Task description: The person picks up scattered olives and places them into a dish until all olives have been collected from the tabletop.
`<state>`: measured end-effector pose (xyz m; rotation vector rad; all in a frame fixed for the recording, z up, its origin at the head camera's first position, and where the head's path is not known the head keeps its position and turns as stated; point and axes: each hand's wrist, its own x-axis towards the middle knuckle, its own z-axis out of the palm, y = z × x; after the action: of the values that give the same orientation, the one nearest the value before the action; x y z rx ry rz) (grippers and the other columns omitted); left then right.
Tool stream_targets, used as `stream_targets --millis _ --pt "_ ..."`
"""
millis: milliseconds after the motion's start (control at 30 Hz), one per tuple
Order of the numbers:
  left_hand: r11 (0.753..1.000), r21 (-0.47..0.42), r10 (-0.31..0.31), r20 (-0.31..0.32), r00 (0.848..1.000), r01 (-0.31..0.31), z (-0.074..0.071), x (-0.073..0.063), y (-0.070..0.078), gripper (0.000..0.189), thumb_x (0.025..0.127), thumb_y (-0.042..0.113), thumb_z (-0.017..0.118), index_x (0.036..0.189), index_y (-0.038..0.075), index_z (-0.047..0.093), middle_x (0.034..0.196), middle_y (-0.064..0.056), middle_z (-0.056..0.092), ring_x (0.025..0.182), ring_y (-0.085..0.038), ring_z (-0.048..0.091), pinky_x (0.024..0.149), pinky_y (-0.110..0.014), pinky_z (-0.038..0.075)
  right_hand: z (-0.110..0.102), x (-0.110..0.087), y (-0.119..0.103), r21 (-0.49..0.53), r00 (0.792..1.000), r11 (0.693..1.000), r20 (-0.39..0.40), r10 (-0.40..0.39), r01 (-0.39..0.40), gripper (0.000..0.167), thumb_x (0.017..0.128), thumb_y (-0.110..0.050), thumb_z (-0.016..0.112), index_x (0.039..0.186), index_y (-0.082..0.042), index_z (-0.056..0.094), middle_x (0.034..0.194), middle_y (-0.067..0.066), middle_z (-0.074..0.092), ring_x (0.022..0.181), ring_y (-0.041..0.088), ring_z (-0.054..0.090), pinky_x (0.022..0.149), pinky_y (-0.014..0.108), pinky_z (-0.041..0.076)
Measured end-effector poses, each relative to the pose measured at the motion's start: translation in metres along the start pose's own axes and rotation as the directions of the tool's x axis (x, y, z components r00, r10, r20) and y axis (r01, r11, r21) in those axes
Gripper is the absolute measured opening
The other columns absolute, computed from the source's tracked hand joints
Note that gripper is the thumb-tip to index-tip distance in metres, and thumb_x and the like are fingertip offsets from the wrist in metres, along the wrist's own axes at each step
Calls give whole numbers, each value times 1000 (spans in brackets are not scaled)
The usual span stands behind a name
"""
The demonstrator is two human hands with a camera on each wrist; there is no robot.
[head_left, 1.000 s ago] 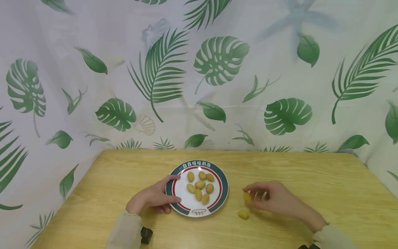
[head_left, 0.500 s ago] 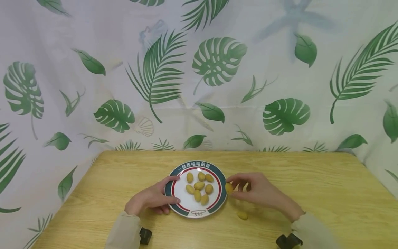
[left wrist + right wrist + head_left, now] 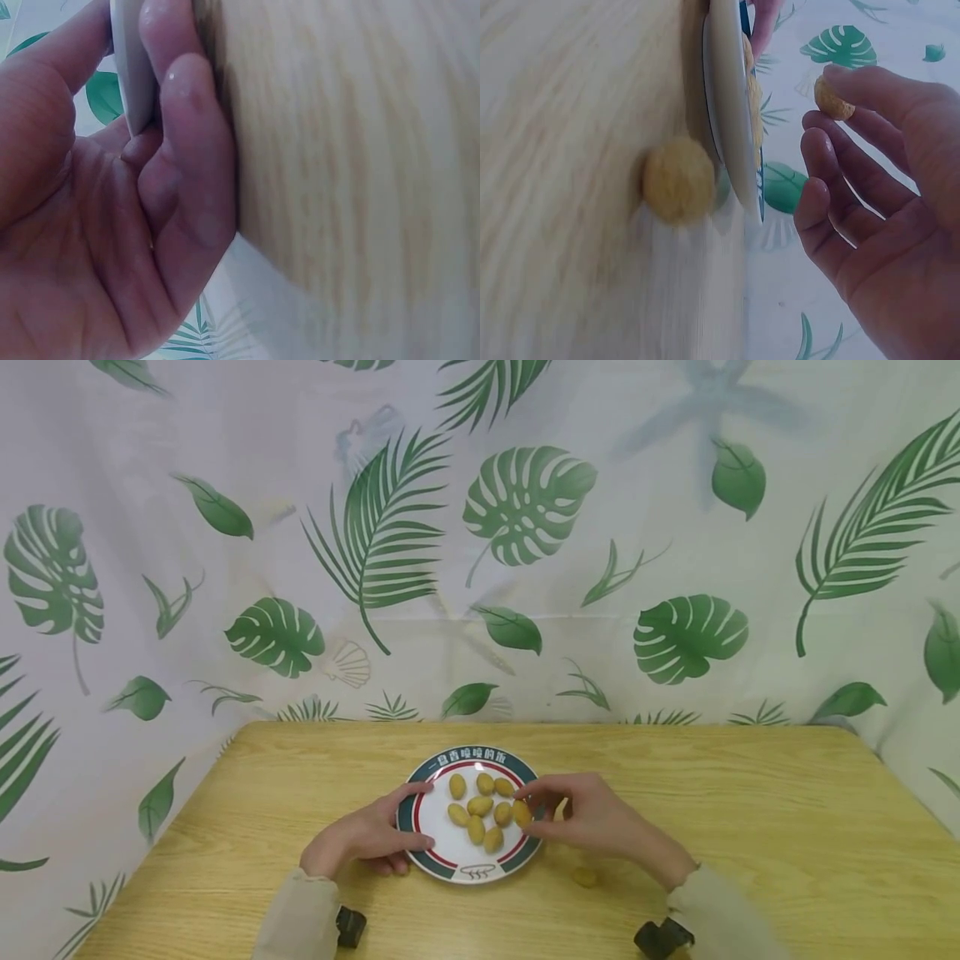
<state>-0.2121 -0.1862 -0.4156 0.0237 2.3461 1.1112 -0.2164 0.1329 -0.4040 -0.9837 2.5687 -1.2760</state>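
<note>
A round white plate [image 3: 478, 870] with a dark teal rim and a red ring lies on the table, bearing several small yellow oval fruits [image 3: 480, 807]. My left hand [image 3: 367, 831] grips its left edge, thumb over the rim and fingers underneath; the left wrist view shows the plate's edge [image 3: 135, 71] between them. Above the plate's right side, my right hand [image 3: 588, 814] pinches another yellow fruit [image 3: 522, 813] between thumb and fingertips. In the right wrist view this fruit [image 3: 834, 99] looks rough-skinned, held over the food side of the plate.
One loose yellow fruit [image 3: 584, 877] lies on the wooden table [image 3: 750, 793], right of the plate and below my right hand. A white leaf-printed cloth [image 3: 420, 677] hangs behind the table. Dark wrist cameras [image 3: 663, 937] sit on both sleeves.
My right hand has carried its fruit leftward from beside the loose one on the table to over the plate's right side. The left hand has stayed on the plate.
</note>
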Motion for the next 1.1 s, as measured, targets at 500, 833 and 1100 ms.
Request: stream_targets --millis 500,833,1100 --pt "1000 4 6 -10 1000 -6 -1 -1 -1 81 92 28 78 159 33 32 63 -5 65 52 -12 61 50 -25 50 26 19 -11 16 998 1000 60 4 -5 30 86 -19 83 114 -13 75 91 -3 71 75 5 57 67 19 50" --pt "1000 15 -3 -3 1000 3 -1 1 0 81 93 29 77 159 33 31 63 -4 65 52 -12 60 51 -24 50 41 30 -12 6 996 1000 79 -29 29 27 88 -18 81 113 -13 76 91 -6 70 81 6 58 71 18 51" --pt "1000 26 -4 -14 1000 4 1 0 1 80 92 29 78 158 34 33 64 -5 65 53 -12 61 51 -24 50 51 38 -13 17 994 1000 111 5 -7 27 87 -19 82 113 -16 76 87 -7 69 76 5 57 69 19 51"
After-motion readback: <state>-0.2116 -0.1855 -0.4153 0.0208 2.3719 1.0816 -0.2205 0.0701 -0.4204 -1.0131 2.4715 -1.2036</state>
